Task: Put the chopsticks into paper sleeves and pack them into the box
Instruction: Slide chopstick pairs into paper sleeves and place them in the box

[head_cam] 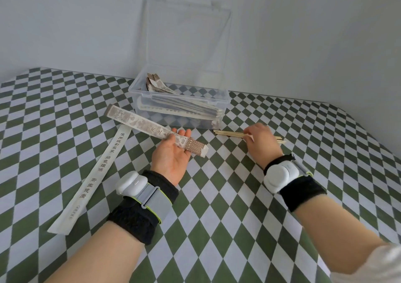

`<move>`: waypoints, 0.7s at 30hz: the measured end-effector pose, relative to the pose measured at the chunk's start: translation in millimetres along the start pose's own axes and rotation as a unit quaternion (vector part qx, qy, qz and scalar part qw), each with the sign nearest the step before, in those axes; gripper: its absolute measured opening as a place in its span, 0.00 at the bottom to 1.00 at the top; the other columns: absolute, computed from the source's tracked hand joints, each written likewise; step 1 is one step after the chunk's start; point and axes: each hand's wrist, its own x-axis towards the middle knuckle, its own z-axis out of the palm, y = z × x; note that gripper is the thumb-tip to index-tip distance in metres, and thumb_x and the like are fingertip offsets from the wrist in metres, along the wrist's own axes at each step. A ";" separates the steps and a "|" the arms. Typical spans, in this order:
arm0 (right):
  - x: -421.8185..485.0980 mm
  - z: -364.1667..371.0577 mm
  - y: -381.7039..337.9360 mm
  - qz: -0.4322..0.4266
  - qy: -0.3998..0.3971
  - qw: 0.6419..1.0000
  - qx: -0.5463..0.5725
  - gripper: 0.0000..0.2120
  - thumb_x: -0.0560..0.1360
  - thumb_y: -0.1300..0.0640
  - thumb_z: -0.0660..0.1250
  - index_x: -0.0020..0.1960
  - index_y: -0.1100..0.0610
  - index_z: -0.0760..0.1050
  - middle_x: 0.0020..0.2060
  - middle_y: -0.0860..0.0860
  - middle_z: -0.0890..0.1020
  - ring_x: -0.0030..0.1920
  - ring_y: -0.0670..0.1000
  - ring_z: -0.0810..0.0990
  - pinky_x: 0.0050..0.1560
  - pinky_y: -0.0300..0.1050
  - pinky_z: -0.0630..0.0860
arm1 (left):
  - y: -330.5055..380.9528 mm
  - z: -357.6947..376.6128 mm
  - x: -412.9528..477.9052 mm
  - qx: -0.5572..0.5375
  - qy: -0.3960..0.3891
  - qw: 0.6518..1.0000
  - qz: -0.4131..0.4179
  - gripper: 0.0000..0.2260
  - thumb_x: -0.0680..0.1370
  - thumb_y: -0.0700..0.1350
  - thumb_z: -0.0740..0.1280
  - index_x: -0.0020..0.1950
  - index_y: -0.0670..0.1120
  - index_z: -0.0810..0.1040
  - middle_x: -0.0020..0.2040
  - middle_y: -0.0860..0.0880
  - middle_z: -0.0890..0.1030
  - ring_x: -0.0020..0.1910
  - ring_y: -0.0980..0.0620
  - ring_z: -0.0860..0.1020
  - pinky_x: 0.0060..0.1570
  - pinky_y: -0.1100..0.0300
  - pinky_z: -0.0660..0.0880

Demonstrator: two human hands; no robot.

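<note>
Both forearms enter from the bottom edge, each wearing a black fabric wristband (134, 219) and a white plastic pod on a grey strap (129, 184). A white garment cuff (368, 265) is cut off at the lower right corner. The left hand (171, 154) lies palm up with its fingers nearly straight beneath a brown-and-white printed paper sleeve (138, 122) and its thumb laid over the top, pinning it. Whether that sleeve holds anything cannot be told. The right hand (259, 140), its back to the camera, curls its fingers onto a small bundle of bare pale wooden chopsticks (227, 133) lying flat just in front of the box. The hand hides most of the fingertips, so how many sticks they pinch is unclear. A long white paper sleeve with brown characters (97, 170) lies flat to the left. Behind it, a clear plastic box (173, 97) holds a heap of sleeved pairs, blurred through its wall. Its transparent lid (186, 39) stands open against the pale grey wall (65, 22). A green-and-white diamond-checked cloth (217, 228) covers the table.
</note>
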 end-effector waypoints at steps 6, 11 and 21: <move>12.6 -5.9 16.2 -0.008 -0.052 0.996 -0.070 0.09 0.78 0.59 0.58 0.53 0.56 0.76 0.48 0.52 0.75 0.52 0.53 0.71 0.53 0.48 0.71 | 0.4 1.6 -0.4 -0.005 0.016 1.000 -0.003 0.07 0.82 0.40 0.55 0.50 0.43 0.71 0.46 0.45 0.75 0.50 0.48 0.78 0.48 0.51 0.73; 13.1 -12.4 10.1 -0.025 -0.102 0.990 -0.096 0.07 0.77 0.57 0.61 0.52 0.54 0.76 0.48 0.51 0.76 0.50 0.51 0.72 0.53 0.47 0.72 | -0.1 2.0 -0.8 -0.006 0.013 1.000 -0.007 0.07 0.82 0.40 0.55 0.50 0.42 0.71 0.45 0.45 0.75 0.49 0.48 0.78 0.46 0.51 0.74; 0.6 -18.9 -3.6 -0.004 -0.199 0.979 -0.050 0.05 0.76 0.55 0.64 0.52 0.52 0.74 0.48 0.49 0.78 0.48 0.50 0.75 0.50 0.42 0.74 | 2.0 3.5 -2.0 0.000 0.018 1.000 0.001 0.06 0.82 0.41 0.55 0.51 0.43 0.71 0.46 0.45 0.76 0.50 0.47 0.78 0.52 0.49 0.72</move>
